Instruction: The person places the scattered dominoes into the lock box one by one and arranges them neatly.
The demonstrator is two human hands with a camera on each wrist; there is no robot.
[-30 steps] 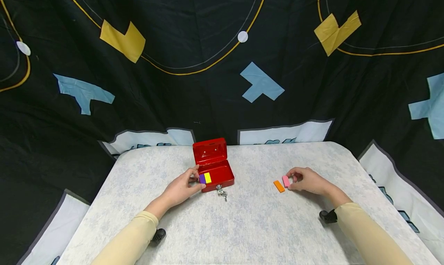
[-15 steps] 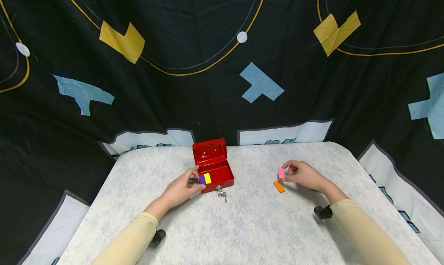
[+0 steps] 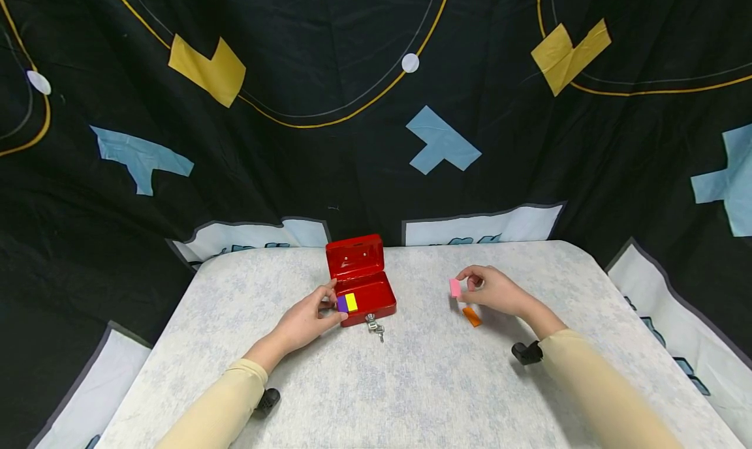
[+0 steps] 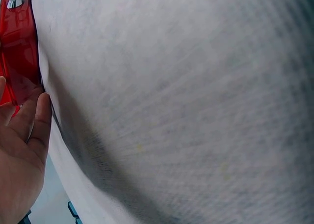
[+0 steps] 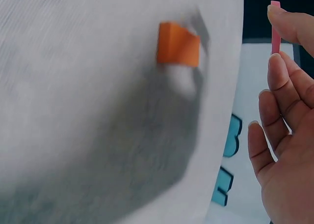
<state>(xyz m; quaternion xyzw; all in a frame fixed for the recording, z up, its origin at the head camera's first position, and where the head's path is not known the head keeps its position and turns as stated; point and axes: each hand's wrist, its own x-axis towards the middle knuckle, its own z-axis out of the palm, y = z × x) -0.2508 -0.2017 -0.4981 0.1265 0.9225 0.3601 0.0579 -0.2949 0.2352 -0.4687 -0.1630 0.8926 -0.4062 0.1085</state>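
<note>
A small red metal cash box [image 3: 380, 299] stands with its lid [image 3: 356, 255] raised. My left hand [image 3: 307, 317] grips the box's left side, thumb at the front corner and forefinger near the back. In the left wrist view its fingers [image 4: 43, 118] touch the red wall. Inside, along that side, lie a purple block [image 3: 343, 304] and a yellow block [image 3: 351, 302]. Above the table to the right, my right hand [image 3: 496, 291] pinches a thin pink block [image 3: 455, 288] between thumb and fingertips. Below that hand an orange block [image 3: 472, 316] lies on the table.
Keys [image 3: 376, 327] hang from the lock at the box's front. A pale patterned cloth covers the table [image 3: 411, 384]. Behind it hangs a dark curtain [image 3: 329, 175] with coloured shapes. The right forearm hides part of the tabletop.
My right hand has lifted the pink block from beside the orange one and carried it left, towards the box. The left hand and the box have stayed in place.
</note>
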